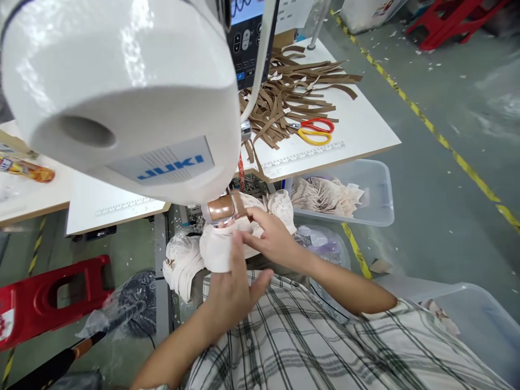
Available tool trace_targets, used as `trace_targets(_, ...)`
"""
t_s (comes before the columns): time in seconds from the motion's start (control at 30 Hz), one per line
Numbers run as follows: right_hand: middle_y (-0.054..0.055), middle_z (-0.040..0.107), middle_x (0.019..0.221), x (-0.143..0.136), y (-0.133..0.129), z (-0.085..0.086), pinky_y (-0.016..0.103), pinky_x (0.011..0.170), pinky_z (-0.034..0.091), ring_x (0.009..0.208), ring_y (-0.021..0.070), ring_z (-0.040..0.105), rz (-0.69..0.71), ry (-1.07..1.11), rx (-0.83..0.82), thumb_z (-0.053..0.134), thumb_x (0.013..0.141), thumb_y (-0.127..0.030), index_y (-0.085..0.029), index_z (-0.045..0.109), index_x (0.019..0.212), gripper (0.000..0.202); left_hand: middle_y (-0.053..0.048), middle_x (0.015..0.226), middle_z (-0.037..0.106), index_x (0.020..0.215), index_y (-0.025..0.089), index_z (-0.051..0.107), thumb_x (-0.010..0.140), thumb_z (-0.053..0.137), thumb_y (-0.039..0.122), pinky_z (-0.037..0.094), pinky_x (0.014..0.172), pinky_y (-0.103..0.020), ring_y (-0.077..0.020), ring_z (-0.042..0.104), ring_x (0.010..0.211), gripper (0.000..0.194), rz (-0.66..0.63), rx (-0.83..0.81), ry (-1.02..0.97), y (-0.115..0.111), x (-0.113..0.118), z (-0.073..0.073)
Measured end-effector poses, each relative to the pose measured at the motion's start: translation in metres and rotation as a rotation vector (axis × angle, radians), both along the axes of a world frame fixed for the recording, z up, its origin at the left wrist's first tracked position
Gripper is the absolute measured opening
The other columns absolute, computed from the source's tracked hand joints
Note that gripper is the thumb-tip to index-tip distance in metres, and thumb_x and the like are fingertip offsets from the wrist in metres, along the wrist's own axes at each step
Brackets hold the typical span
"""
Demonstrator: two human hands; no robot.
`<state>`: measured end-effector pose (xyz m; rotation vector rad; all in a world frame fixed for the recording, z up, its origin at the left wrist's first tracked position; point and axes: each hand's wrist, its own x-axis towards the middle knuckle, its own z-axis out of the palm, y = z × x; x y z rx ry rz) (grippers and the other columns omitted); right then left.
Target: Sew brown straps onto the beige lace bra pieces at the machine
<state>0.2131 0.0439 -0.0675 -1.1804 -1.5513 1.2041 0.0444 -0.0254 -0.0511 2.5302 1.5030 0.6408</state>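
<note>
Under the white JUKI sewing machine head (162,108), a pale pink fabric piece (217,252) lies at the narrow machine arm (220,209). My left hand (229,292) holds this fabric from the near side, fingers along it and thumb spread out to the right. Pinkish fingertips seem to show over the fabric's upper edge. My right hand (276,238) pinches the fabric's right edge with thumb and index finger, close to a brown strip (239,205) at the presser area. The needle is hidden. Joined pale lace pieces (182,262) hang on both sides.
Brown strips (284,97) and red-and-yellow scissors (314,131) lie on the white table (365,130). A clear bin (384,189) of pale fabric pieces stands right, another bin (475,309) lower right. A red stool (81,276) is at left, a control panel (247,49) behind.
</note>
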Motion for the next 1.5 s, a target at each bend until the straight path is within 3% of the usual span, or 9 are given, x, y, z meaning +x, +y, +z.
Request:
trace_targets(0.17,0.001,0.070,0.085,0.010,-0.020,0.005,0.025,0.059,0.050,0.071,0.0152,0.064,-0.123,0.214,-0.133,0.060,0.092,-0.038,-0.022,0.068,0.095,0.018,-0.009,0.106,0.074,0.149,0.020,0.033,0.092,0.057,0.020,0.058,0.087,-0.031,-0.0207,0.071,0.101,0.062,-0.177,-0.120,-0.266,-0.015,-0.007,0.023)
trace_targets(0.27,0.000,0.071,0.080,0.007,-0.022,0.013,0.024,0.063,0.050,0.072,0.0144,0.065,0.396,0.086,-0.068,0.061,0.090,-0.026,-0.020,0.070,0.085,0.012,-0.014,0.120,0.069,0.136,0.018,0.051,0.092,0.053,0.017,0.048,0.106,-0.047,-0.0283,0.061,0.122,0.044,-0.200,0.006,-0.131,-0.002,-0.015,0.036)
trace_targets(0.33,0.001,0.071,0.079,0.001,-0.022,0.013,0.024,0.064,0.049,0.072,0.0144,0.065,0.600,-0.108,0.081,0.059,0.090,-0.020,-0.018,0.071,0.082,0.015,-0.016,0.107,0.072,0.118,0.012,0.063,0.096,0.048,0.023,0.048,0.103,-0.051,-0.0302,0.066,0.110,0.029,-0.146,-0.093,0.023,0.008,-0.019,0.035)
trace_targets(0.47,0.006,0.074,0.084,-0.011,-0.018,-0.006,0.028,0.063,0.046,0.075,0.0173,0.066,0.291,-0.545,0.478,0.051,0.096,-0.022,-0.019,0.073,0.097,0.022,-0.009,0.062,0.065,0.072,0.015,0.063,0.098,0.041,0.040,0.054,0.073,-0.037,-0.0207,0.064,0.065,0.042,0.194,-0.647,-0.183,0.029,-0.029,0.015)
trace_targets(0.63,0.004,0.074,0.096,-0.015,-0.010,-0.029,0.034,0.076,0.050,0.086,0.0189,0.067,0.174,-0.497,0.679,0.051,0.096,-0.021,-0.026,0.070,0.107,0.023,-0.001,0.061,0.059,0.079,0.016,0.061,0.089,0.054,0.050,0.053,0.067,-0.030,-0.0157,0.062,0.064,0.036,0.190,-1.240,-0.952,0.038,-0.039,-0.011)
trace_targets(0.77,0.009,0.068,0.106,-0.015,-0.014,-0.027,0.042,0.086,0.051,0.100,0.0244,0.063,0.001,-0.386,0.634,0.063,0.089,-0.027,-0.025,0.065,0.115,0.026,-0.001,0.073,0.063,0.078,0.016,0.064,0.085,0.064,0.047,0.048,0.066,-0.024,-0.0111,0.058,0.067,0.032,0.281,-1.116,-1.161,0.031,-0.038,-0.014)
trace_targets(1.0,0.006,0.070,0.094,-0.024,-0.021,-0.027,0.036,0.077,0.053,0.088,0.0207,0.066,-0.008,-0.417,0.502,0.063,0.092,-0.035,-0.024,0.071,0.107,0.020,-0.001,0.073,0.064,0.080,0.016,0.066,0.093,0.051,0.040,0.042,0.063,-0.023,-0.0130,0.054,0.069,0.031,0.309,-0.783,-0.756,0.026,-0.035,0.000)
trace_targets(1.37,0.004,0.073,0.085,-0.036,-0.025,-0.040,0.032,0.074,0.054,0.082,0.0176,0.067,0.030,-0.337,0.558,0.059,0.093,-0.024,-0.025,0.074,0.088,0.016,0.002,0.064,0.059,0.077,0.017,0.059,0.092,0.051,0.045,0.042,0.056,-0.021,-0.0111,0.053,0.058,0.032,0.331,-0.817,-0.773,0.028,-0.030,-0.006)
trace_targets(1.5,0.004,0.074,0.094,-0.002,0.012,-0.053,0.029,0.078,0.054,0.089,0.0160,0.068,0.147,-0.385,0.560,0.055,0.095,-0.029,-0.025,0.073,0.098,0.018,0.005,0.056,0.045,0.071,0.018,0.056,0.089,0.057,0.048,0.032,0.051,-0.020,-0.0095,0.041,0.054,0.036,0.420,-0.786,-0.670,0.032,-0.048,-0.012)
